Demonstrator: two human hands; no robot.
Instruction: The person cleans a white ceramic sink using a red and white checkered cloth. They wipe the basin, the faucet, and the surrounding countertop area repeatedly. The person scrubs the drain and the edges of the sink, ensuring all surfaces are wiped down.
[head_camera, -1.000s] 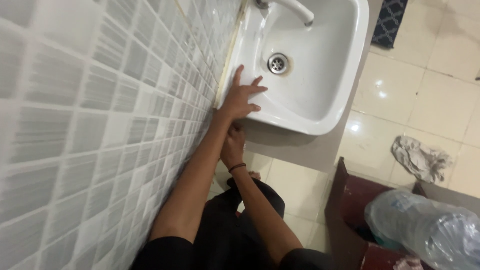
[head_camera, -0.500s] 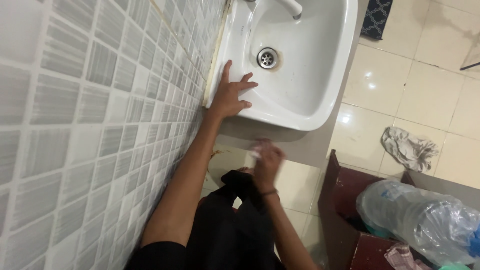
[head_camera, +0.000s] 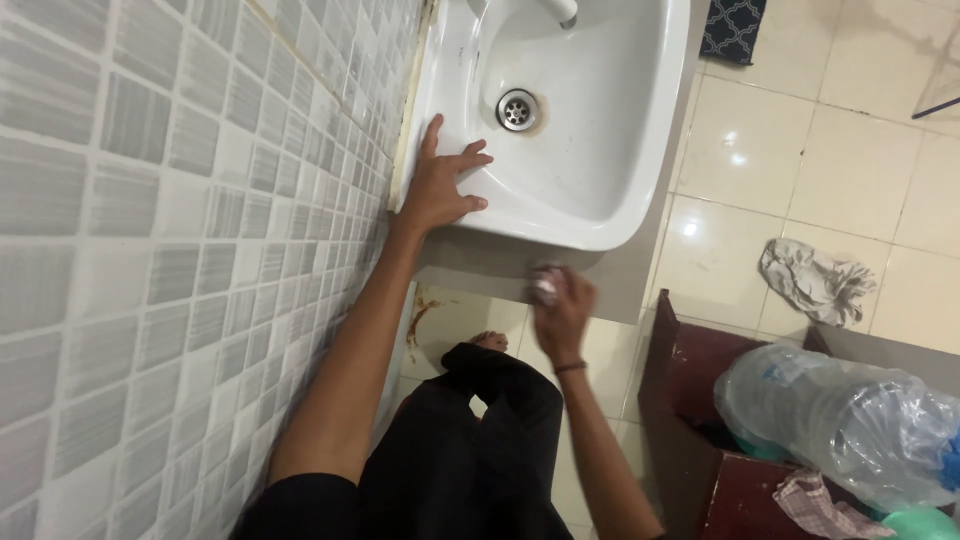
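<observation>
Left hand: your left hand (head_camera: 440, 185) lies flat on the near rim of the white ceramic wall-hung washbasin (head_camera: 640, 150), fingers spread wide and holding nothing; it reads as a brace.
Right hand: your right hand (head_camera: 563, 305) sits below the basin's front edge, fingers curled closed around a small pale wad, cloth or sponge (head_camera: 545, 285); it is blurred, so you cannot tell which.
Wad position: pressed against or just beside the grey underside panel (head_camera: 480, 268) beneath the basin's lip; contact looks likely but the blur leaves it unsure.
Step in hand: judged from the grip and placement, you are wiping the outer underside of the basin, near its front curve.
Next move calls for: firm pressure upward, the braced palm kept planted, and a sweep along the lip; you work partly blind there, so go by feel.
Basin interior: round metal drain (head_camera: 517, 109) is bare; the base of a tap (head_camera: 560, 10) shows at the top edge.
Wall: grey mosaic tile wall (head_camera: 150, 200) touches the basin's left side, with a yellowed seam between.
Floor: glossy cream tiles carry a crumpled grey rag (head_camera: 815, 280), well apart from you.
Lower right: large clear plastic water bottle (head_camera: 840, 420) lies on a dark red wooden stand (head_camera: 700, 370).
</observation>
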